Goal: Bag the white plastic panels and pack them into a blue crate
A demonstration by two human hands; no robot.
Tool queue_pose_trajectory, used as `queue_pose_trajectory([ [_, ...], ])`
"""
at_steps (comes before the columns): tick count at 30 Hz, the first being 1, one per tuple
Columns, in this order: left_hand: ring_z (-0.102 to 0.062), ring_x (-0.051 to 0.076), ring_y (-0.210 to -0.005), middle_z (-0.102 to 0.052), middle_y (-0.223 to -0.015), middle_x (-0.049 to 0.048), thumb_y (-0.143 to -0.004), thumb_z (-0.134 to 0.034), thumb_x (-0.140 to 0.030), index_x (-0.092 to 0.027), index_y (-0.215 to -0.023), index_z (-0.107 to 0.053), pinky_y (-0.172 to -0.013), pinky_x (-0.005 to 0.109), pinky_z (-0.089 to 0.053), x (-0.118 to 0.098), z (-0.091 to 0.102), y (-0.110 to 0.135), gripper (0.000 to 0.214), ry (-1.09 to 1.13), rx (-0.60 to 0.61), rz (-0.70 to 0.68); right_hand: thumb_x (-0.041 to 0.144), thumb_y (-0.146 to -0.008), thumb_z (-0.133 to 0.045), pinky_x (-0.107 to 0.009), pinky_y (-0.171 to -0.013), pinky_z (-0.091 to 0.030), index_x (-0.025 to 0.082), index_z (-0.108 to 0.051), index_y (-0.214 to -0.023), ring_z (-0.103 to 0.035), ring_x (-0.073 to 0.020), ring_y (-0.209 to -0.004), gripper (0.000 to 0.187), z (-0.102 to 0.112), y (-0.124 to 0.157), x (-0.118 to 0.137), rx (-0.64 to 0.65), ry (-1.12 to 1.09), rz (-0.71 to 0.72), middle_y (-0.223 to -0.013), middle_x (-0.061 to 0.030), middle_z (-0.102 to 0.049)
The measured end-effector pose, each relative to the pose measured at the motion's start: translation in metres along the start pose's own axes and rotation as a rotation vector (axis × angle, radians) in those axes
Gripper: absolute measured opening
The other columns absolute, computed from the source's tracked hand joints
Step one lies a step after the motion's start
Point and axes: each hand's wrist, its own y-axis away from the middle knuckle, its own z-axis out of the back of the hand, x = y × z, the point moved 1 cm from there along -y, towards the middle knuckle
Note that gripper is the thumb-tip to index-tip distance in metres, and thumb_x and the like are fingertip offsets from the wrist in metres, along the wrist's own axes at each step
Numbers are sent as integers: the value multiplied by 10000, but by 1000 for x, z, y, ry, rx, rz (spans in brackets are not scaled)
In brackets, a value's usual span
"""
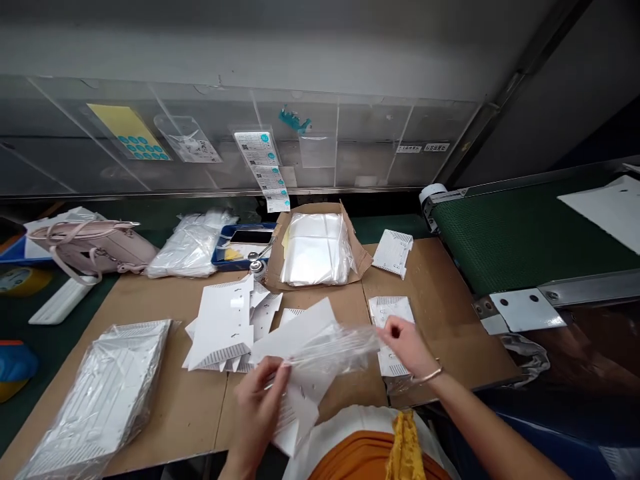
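Note:
My left hand (260, 400) is closed on the near end of a clear plastic bag (335, 348) and on a white card (300, 400) beneath it. My right hand (406, 343) pinches the bag's far end, stretching it above the cardboard-covered table (170, 400). Under the bag lies a loose heap of flat white card packages (225, 327). A small stack of white cards (393, 310) rests just beyond my right hand.
A wrapped bundle of white cards (100, 393) lies at the near left. An open carton of clear bags (315, 250) stands behind the heap, beside a blue tray (245, 247). A pink handbag (90, 247) sits far left, a green conveyor belt (525, 233) at the right.

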Motion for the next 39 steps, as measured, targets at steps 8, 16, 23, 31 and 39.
queue_pose_trajectory([
  [8, -498, 151, -633, -567, -642, -8, -751, -584, -344, -207, -635, -547, -637, 247, -370, 15, -25, -16, 183, -20, -141, 86, 300, -672, -694, -265, -585, -433, 183, -473, -589, -480, -98, -528, 263, -36, 34, 54, 400, -704, -256, -526, 49, -465],
  [16, -572, 143, -578, -564, -771, -46, -429, -829, -302, -224, -804, -521, -489, 232, -479, 7, 69, 34, 491, 587, -298, 638, 422, -602, -718, -236, -485, -277, 175, -608, -660, -331, -79, -486, 277, 9, -50, 23, -60, -169, 52, -528, 64, -460],
  [23, -584, 112, -554, -584, -730, -41, -538, -789, -220, -214, -882, -560, -504, 206, -489, -15, 15, 20, 414, 914, -91, 642, 329, -715, -625, -277, -621, -377, 172, -632, -673, -503, -142, -651, 163, -23, -12, 63, 248, 279, 293, -692, -12, -586],
  [31, -626, 115, -700, -650, -856, -28, -612, -708, -119, -257, -942, -565, -607, 197, -512, 4, -7, -11, 385, 1197, -532, 631, 190, -867, -462, -288, -628, -348, 188, -580, -765, -472, -163, -672, 156, -36, 35, 43, -186, 627, 822, -694, -43, -524],
  [39, -600, 205, -967, -601, -1140, 55, -683, -697, -183, -305, -1303, -363, -808, 306, -492, -28, -44, -4, 715, 986, -278, 435, 264, -871, -472, -256, -592, -403, 186, -554, -777, -512, -143, -643, 147, -63, 13, 32, -201, 321, 641, -700, -13, -561],
])
